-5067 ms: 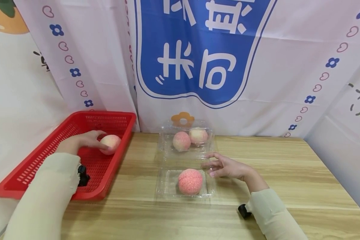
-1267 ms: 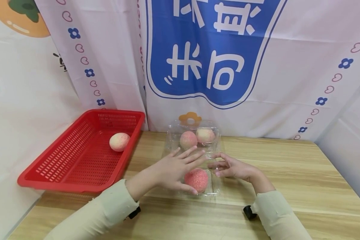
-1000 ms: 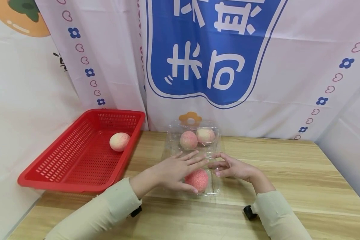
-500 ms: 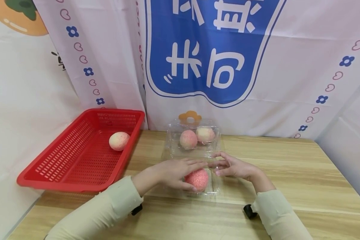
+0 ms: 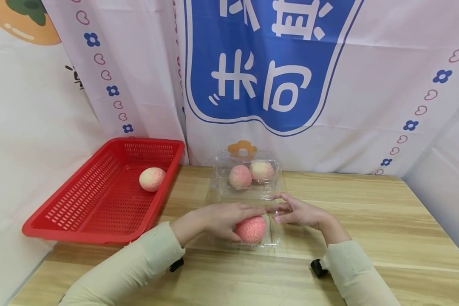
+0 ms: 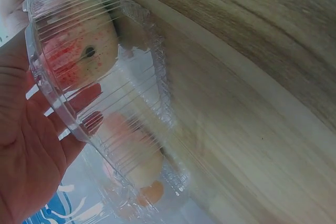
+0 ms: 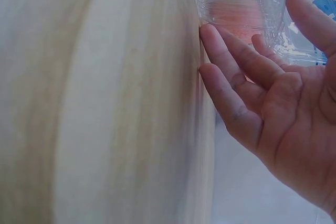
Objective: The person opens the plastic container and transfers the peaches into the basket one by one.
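In the head view, a pink peach (image 5: pixel 251 230) sits in the near half of a hinged clear plastic clamshell box (image 5: pixel 272 242). My left hand (image 5: pixel 223 219) curls round its left side, fingers over the back and thumb at the front left. The left wrist view shows the same peach (image 6: pixel 81 51), with a dark spot underneath, through the ribbed box wall, and the left fingers beside it. My right hand (image 5: pixel 300 213) is at the box's right edge, fingers loosely bent. Its lower fingertips rest at the wooden table in the right wrist view.
Two more peaches (image 5: pixel 240 177) show in the far half of the box. A red perforated basket (image 5: pixel 88 240) stands left on the table (image 5: pixel 352 191), holding one pale peach (image 5: pixel 152 179). A printed cloth (image 5: pixel 367 85) hangs behind.
My left hand let go of the pale peach in the basket, moved right over the clamshell box, then lowered and closed round the pink peach. My right hand stays by the box.
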Motion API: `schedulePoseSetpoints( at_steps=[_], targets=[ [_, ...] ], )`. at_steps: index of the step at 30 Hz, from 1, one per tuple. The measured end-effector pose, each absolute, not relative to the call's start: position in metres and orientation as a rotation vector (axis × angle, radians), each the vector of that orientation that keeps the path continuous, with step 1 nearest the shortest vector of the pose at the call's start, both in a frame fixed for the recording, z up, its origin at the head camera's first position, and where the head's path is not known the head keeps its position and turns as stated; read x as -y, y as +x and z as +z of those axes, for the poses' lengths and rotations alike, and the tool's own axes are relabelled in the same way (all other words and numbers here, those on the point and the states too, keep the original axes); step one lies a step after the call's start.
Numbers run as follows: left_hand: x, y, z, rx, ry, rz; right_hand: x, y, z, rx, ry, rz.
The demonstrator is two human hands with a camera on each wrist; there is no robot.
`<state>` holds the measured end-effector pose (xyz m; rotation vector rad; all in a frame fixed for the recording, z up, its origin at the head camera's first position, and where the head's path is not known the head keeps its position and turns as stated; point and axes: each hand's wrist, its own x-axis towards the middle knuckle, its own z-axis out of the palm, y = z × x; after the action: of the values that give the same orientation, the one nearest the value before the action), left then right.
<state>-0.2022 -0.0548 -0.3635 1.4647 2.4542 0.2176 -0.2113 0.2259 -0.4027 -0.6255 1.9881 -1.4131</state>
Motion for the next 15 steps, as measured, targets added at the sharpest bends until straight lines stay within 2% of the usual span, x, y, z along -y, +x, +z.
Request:
schedulePoseSetpoints(
  at_steps=[15],
  targets=[
    [0.0508, -0.2017, -0.3611, -2.418, 1.445, 0.255, -0.2266, -0.2093, -0.4013, -1.973, -0.624, -1.433]
  ],
)
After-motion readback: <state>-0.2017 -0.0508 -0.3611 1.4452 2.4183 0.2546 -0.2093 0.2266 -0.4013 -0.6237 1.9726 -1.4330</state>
